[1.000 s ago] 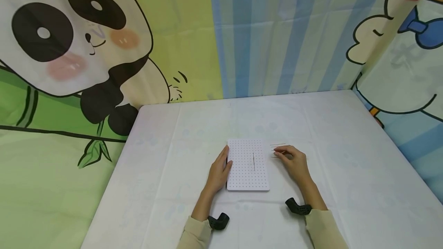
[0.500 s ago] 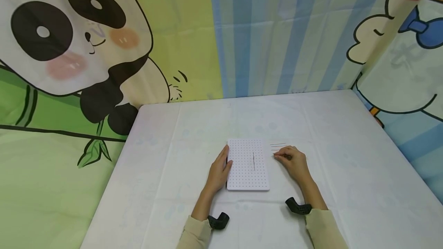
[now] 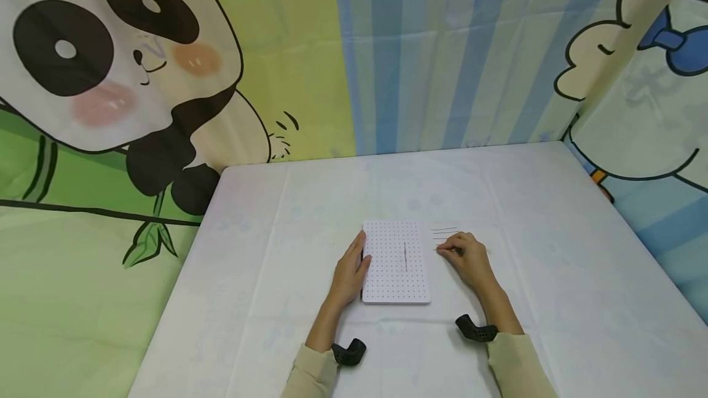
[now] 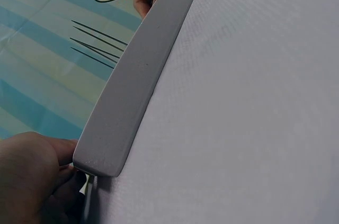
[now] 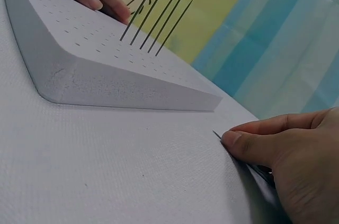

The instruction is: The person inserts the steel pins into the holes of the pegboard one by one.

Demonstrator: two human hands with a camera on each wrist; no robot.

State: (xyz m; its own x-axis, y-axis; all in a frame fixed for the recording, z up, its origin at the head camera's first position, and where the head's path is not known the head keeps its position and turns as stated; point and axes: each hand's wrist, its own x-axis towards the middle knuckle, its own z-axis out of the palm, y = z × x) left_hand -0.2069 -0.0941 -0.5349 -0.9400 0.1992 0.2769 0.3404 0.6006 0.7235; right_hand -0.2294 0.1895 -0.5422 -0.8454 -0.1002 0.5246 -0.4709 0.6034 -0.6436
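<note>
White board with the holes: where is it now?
In the head view, the white board lies on the table, the left hand against its left edge; the right hand, pinching a thin pin, is off its right edge.

Beige sleeves, angular black wrist-worn devices
</note>
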